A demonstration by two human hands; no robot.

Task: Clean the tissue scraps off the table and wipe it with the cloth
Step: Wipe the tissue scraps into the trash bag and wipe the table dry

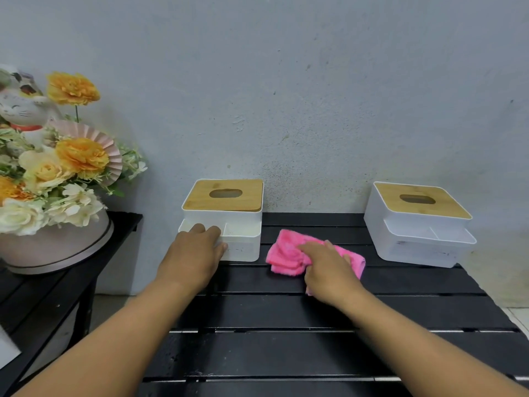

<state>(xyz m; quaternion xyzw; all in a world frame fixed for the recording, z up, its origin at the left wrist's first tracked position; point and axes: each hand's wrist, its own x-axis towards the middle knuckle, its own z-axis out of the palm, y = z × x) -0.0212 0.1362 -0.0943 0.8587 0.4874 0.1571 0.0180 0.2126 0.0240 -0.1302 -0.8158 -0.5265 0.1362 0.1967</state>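
Two hands reach over the black slatted counter [286,353]. Fingers of the right hand [329,272] curl into the bunched pink cloth [286,255] at mid-counter. Fingers of the left hand [194,253] hook over the front tray of the left tissue box [243,250]. The right tissue box [415,247] stands far right.

A: What's everything sitting on?
B: Black slatted table [286,310], back edge vs. a grey wall [315,96]. Thin gaps show btwn slats.
A: What's on it?
B: Back left corner: white plastic tissue box w/ bamboo lid [226,213], oval slot on top, open tray in front. Back right: second white bamboo-lidded tissue box [418,224], same type, turned at a slight angle. Btwn them, nearer the left one: crumpled pink fluffy cloth [286,253], flat on the slats, apart from both boxes.
A: Other surfaces?
B: Separate black side table [43,296] at far left, carrying a round pale-pink flower box [57,247].
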